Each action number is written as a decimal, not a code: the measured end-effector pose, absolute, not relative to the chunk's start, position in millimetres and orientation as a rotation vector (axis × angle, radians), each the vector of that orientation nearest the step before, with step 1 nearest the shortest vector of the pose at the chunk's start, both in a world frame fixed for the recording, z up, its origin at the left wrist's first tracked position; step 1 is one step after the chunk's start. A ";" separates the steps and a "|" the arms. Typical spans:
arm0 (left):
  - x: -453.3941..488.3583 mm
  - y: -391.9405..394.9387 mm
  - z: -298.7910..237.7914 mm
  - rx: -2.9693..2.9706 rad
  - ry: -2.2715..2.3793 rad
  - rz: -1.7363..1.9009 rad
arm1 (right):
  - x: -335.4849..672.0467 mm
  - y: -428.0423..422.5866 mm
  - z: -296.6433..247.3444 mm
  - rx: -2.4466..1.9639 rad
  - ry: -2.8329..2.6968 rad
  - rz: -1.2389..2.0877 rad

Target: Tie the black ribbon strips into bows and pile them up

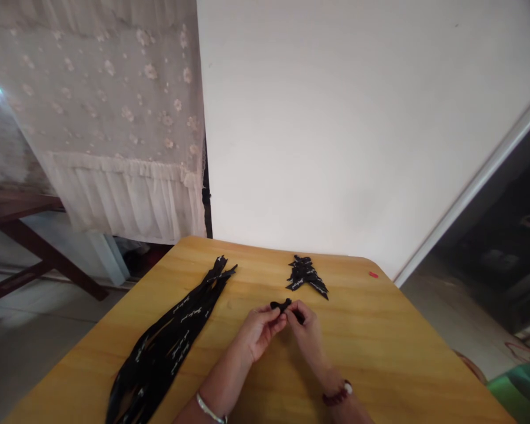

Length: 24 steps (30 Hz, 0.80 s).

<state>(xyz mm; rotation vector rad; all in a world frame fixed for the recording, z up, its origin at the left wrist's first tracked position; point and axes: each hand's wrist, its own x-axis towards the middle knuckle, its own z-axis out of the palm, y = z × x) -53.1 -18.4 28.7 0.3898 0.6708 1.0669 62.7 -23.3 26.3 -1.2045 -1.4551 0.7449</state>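
Between my two hands, over the middle of the wooden table (371, 353), is a black ribbon bow (281, 305) with looped ends. My left hand (262, 330) pinches it from the left between thumb and fingers. From the right, my right hand (304, 330) pinches the same ribbon, its fingertips close to those of my left hand. Part of the ribbon is hidden by the fingers. To the left lies a long bundle of black ribbons (163, 341) with white script. Beyond my hands sits a small pile of black ribbon bows (307, 274) with pointed tails and white lettering.
A small red object (373, 274) lies near the table's far right corner. Behind the table stands a white panel (335, 129), with a lace curtain (132, 118) at its left. A dark wooden stand (39, 259) is at far left, green fabric (521, 388) at lower right.
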 end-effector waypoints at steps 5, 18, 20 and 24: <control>-52.7 -18.3 28.5 0.541 0.633 1.104 | 60.5 -23.9 22.9 -1.244 -1.490 0.712; -52.8 -19.2 30.1 0.850 0.909 0.987 | 73.4 -19.4 35.0 -1.150 -1.361 0.969; -54.1 -18.6 32.0 0.878 0.944 1.009 | 74.9 -18.6 34.0 -1.164 -1.358 0.984; -55.8 -15.7 35.8 0.931 1.070 1.075 | 75.5 -19.3 34.1 -1.179 -1.368 0.981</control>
